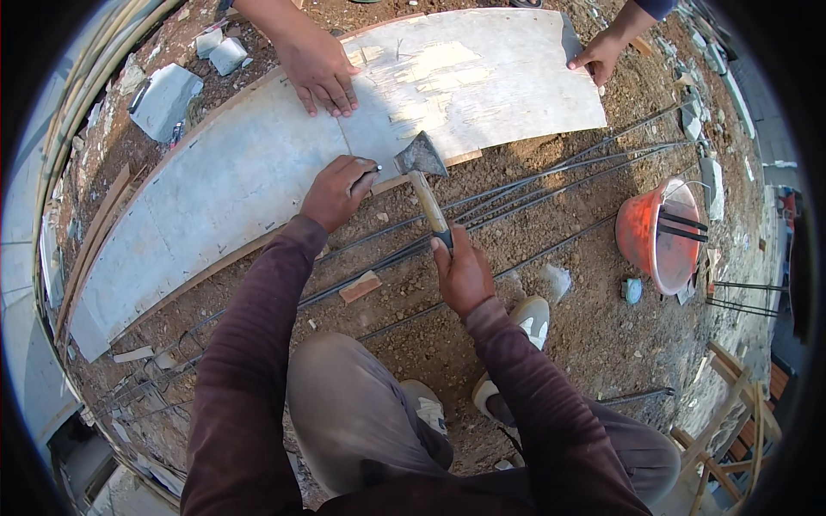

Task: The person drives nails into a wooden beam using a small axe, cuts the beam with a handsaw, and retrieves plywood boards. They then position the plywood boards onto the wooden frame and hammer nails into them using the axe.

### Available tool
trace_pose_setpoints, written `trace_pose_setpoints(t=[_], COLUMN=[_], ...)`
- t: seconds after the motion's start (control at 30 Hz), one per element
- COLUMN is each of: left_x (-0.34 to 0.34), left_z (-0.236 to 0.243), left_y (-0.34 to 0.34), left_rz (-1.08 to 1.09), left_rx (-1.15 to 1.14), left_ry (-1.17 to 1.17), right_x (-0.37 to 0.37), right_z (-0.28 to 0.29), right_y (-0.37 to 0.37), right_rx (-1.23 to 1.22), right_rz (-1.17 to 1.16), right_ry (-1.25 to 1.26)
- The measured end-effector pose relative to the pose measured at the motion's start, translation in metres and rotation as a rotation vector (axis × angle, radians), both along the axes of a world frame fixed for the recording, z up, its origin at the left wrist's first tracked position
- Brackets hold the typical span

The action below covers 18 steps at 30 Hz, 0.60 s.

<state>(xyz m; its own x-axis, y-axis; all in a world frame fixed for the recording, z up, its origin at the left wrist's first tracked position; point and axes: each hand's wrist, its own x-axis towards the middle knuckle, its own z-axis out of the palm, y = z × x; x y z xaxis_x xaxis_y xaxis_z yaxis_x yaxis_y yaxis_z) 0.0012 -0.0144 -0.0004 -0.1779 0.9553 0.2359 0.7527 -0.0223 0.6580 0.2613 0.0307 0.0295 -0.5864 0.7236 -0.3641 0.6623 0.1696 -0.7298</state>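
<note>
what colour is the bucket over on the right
The bucket is orange-red; the head view shows it best.

My sleeves (245, 344): plain dark maroon. My trousers (344, 400): grey. Hatchet (420, 156), 12 o'clock: grey head, tan handle. Panel (215, 198), 11 o'clock: whitish grey, ragged cream patches towards 12 o'clock. Bucket (637, 232), 3 o'clock: orange-red. Soil (568, 344): brown.

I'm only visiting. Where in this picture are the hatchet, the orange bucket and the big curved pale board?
Hatchet (428, 199): head view, on its wooden handle.
Orange bucket (635, 229): head view, on its outer wall.
Curved pale board (232, 185): head view, on its bare left part.
</note>
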Motion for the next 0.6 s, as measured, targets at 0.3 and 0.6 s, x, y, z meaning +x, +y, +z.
trace_pose_setpoints(t=[0.3, 0.6], left_x=[0.000, -0.001], left_z=[0.000, -0.004], left_y=[-0.003, -0.002], left_rz=[0.004, -0.005], left_rx=[0.008, 0.038], left_ry=[-0.015, -0.010], right_x=[-0.006, -0.011], right_z=[0.008, 0.011], right_y=[-0.010, -0.011], right_rx=[0.348, 0.340], right_rz=[-0.061, -0.124], right_ry=[0.382, 0.412])
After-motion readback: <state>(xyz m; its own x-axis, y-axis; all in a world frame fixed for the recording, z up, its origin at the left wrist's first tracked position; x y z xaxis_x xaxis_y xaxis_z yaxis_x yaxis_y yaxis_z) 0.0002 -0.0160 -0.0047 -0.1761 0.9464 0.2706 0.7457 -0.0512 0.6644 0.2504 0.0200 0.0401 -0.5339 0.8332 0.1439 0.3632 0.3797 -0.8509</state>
